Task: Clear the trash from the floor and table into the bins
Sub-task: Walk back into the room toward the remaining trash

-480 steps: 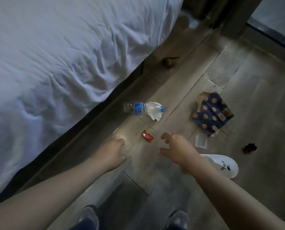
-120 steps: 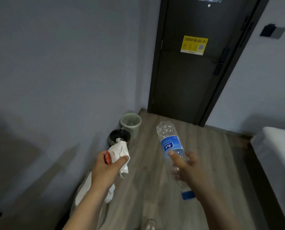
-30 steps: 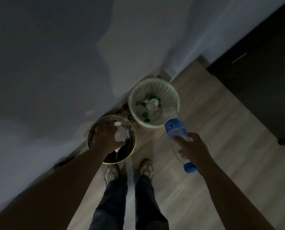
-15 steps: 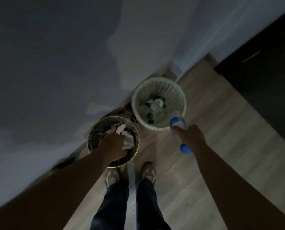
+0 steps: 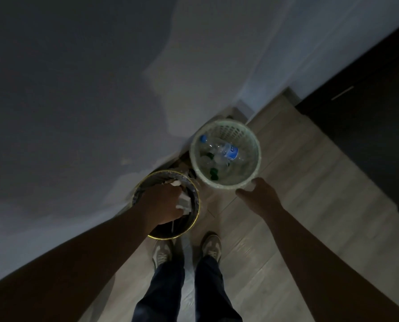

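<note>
Water bottle (image 5: 230,151) is seen inside white mesh bin (image 5: 231,130), apart from right hand (image 5: 260,197), fingers (image 5: 245,193) spread at its rim. Left hand (image 5: 162,203) is sunk in adjacent black bin (image 5: 163,230) against tissue (image 5: 184,203); grip cannot be told.

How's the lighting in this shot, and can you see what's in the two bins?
Head view: dim, underexposed, arms nearly silhouettes, shadow across the wall. The bottle shows its blue label in the pale basket; the dark bin under the left hand is murky.

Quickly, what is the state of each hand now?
Left hand: in the dark bin, by the white paper; grip cannot be told.
Right hand: open, holding nothing.
</note>
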A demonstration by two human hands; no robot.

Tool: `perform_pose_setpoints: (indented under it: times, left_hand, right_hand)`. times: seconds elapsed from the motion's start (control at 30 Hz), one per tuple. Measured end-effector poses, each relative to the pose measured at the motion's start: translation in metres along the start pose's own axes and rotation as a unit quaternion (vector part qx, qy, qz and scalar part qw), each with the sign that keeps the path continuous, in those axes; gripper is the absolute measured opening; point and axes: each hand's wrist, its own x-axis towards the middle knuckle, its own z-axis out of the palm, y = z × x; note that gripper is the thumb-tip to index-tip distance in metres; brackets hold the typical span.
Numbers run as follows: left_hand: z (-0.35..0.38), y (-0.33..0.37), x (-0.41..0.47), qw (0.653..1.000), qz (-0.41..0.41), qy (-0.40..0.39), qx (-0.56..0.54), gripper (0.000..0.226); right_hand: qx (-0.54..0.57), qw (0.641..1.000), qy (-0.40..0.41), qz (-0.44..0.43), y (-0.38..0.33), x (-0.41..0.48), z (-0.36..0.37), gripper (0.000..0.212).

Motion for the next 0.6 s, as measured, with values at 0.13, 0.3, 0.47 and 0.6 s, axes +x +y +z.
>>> perform_pose_setpoints:
  times: [0.13,0.3,0.47,0.6]
  left_hand:
    - [-0.033,0.004,-0.025,1.0,0.005,0.013,-0.001,0.051]
    - [-0.082,0.007,-0.068,1.0,0.011,0.022,0.018,0.046]
    - [-0.15,0.011,-0.121,0.997,0.046,0.039,0.05,0.045]
    - [-0.203,0.017,-0.172,0.987,0.087,0.128,0.033,0.07]
  right_hand:
    - [-0.113,0.992,0.019,-0.049,-0.007,-0.036,-0.018,0.063]
    - [-0.223,0.969,0.015,-0.108,-0.024,-0.093,-0.051,0.062]
    - [-0.252,0.949,0.038,-0.185,-0.052,-0.153,-0.094,0.055]
    - [-0.259,0.929,0.069,-0.255,-0.08,-0.201,-0.141,0.054]
